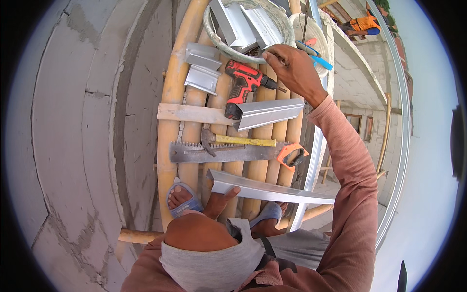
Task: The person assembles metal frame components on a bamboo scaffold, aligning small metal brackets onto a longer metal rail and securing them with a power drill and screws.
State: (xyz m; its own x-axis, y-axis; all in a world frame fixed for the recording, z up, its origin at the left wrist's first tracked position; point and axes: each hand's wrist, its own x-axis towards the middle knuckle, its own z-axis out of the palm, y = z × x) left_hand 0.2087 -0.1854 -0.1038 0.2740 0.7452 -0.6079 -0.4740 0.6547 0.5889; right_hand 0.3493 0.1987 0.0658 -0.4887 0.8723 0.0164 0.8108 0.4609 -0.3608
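My right hand (pixel 296 70) reaches over the near rim of a round bucket (pixel 292 36). Its thumb and fingers are drawn together, and whatever they may pinch is hidden. Metal channel offcuts (pixel 233 24) and small brownish pieces lie in that bucket. Low in the view, my left hand (pixel 219 202), partly covered by my knee, grips a long silvery metal channel (pixel 272 189) at its left end. A red and black cordless drill (pixel 243 80) lies between the bucket and another metal channel (pixel 270 114). Nearer me are a yellow-handled claw hammer (pixel 243 140) and an orange-handled handsaw (pixel 224 153).
I am on a bamboo platform (pixel 255 173), with a block wall (pixel 73 121) along its left. Short channel pieces (pixel 202 78) lie beside the drill. A second bucket (pixel 318 41) holds a blue-handled tool (pixel 316 59). Far right, a person in orange (pixel 364 24) is below.
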